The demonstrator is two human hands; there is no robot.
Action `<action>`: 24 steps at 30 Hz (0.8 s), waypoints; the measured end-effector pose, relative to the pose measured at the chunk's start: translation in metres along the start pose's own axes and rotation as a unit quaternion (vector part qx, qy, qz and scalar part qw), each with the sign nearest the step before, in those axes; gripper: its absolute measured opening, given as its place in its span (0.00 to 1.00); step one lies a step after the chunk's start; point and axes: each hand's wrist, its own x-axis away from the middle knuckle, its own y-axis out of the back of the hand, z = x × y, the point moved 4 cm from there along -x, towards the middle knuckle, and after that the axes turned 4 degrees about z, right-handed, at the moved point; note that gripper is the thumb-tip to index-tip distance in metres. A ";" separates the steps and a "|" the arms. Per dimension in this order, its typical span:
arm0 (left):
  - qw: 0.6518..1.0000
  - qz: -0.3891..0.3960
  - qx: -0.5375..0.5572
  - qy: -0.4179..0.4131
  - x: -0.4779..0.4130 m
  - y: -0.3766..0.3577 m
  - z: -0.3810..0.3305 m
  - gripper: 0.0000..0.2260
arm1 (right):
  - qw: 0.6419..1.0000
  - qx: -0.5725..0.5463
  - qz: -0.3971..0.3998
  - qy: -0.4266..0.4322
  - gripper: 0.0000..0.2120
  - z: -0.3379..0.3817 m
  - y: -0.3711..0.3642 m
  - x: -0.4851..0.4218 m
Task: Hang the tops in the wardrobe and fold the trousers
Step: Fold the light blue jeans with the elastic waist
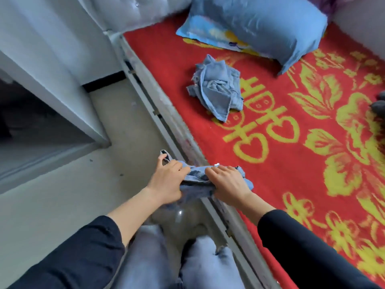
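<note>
Denim trousers (196, 178) sit bunched between the left grip (166, 180) and right grip (228, 182), each clamped on them.

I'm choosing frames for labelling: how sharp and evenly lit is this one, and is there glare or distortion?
Head view: soft, even light; left hand, right hand and the denim garment they grip are fairly sharp; pale denim at the bottom edge is blurred; a glare spot below the hands; the bed rail runs slanted.

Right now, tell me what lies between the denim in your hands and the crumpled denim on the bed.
Nothing but bare red-and-yellow blanket separates the held denim from the crumpled denim, as the head view shows.
</note>
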 end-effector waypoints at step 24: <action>0.917 0.045 0.033 0.394 0.359 0.010 0.506 0.20 | 0.951 0.075 0.204 0.217 0.22 0.480 -0.094 -0.432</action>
